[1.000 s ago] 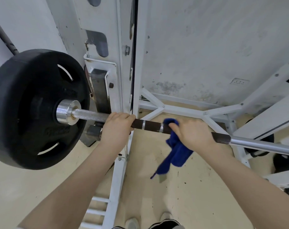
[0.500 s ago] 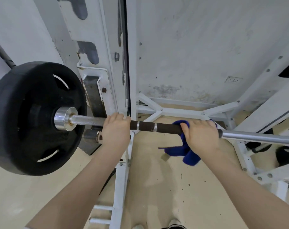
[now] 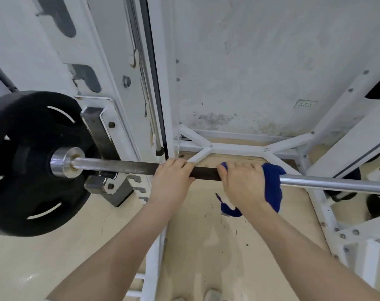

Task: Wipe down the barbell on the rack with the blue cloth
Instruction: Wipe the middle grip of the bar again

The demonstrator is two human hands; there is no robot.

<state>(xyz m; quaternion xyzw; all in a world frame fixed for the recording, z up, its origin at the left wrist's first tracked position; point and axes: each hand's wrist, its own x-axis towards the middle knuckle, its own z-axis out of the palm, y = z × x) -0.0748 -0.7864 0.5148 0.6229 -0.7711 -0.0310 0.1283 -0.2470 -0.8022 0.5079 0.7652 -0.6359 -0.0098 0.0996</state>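
Note:
The barbell [image 3: 119, 166] lies level across the white rack [image 3: 128, 118], with a black weight plate [image 3: 28, 164] on its left end. My left hand [image 3: 173, 177] grips the dark knurled part of the bar just right of the rack upright. My right hand [image 3: 243, 181] is closed around the bar a little further right, with the blue cloth [image 3: 271, 185] wrapped between palm and bar. Loose ends of the cloth hang below my wrist. Right of the cloth the bar is bright and smooth.
White base struts of the rack [image 3: 228, 148] cross the beige floor beyond the bar. A stained white wall [image 3: 249, 72] stands behind. More dark plates [image 3: 377, 205] sit low at the right, behind slanted white frame members.
My right hand has slid the cloth to the right along the bar, from the dark knurling onto the start of the smooth section. The left hand has kept its grip.

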